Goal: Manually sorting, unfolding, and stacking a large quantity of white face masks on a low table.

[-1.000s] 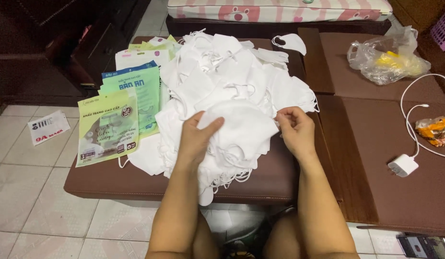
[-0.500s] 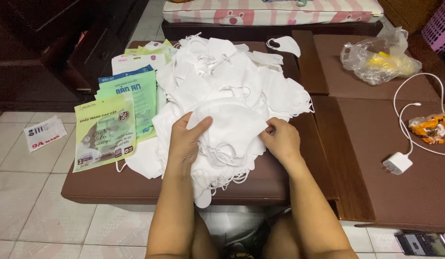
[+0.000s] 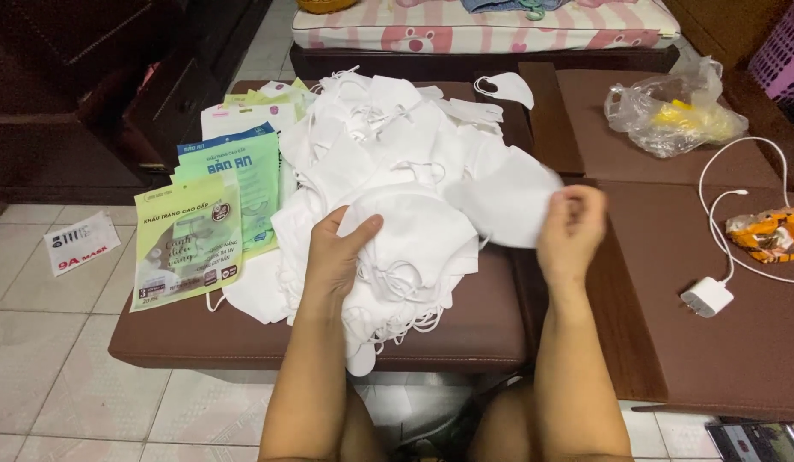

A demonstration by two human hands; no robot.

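A big heap of white cloth face masks [image 3: 397, 162] covers the brown cushioned bench [image 3: 243, 334]. My left hand [image 3: 333, 257] rests on a stack of masks [image 3: 414, 248] at the front of the heap, thumb over its top. My right hand [image 3: 572, 227] is lifted to the right of the stack and pinches one white mask [image 3: 508, 201], which is blurred with motion. Flat green and yellow-green packets [image 3: 187, 235] lie fanned out on the bench to the left of the heap.
One mask [image 3: 510, 85] lies apart at the bench's far end. On the brown table to the right are a clear plastic bag with something yellow [image 3: 671, 111], a white charger with cable [image 3: 707, 295] and an orange snack bag [image 3: 773, 235]. A printed card [image 3: 80, 242] lies on the tiled floor.
My right hand has left the stack and swung up to the right, pulling one mask away. My left hand stays on the stack. The camera has moved closer.
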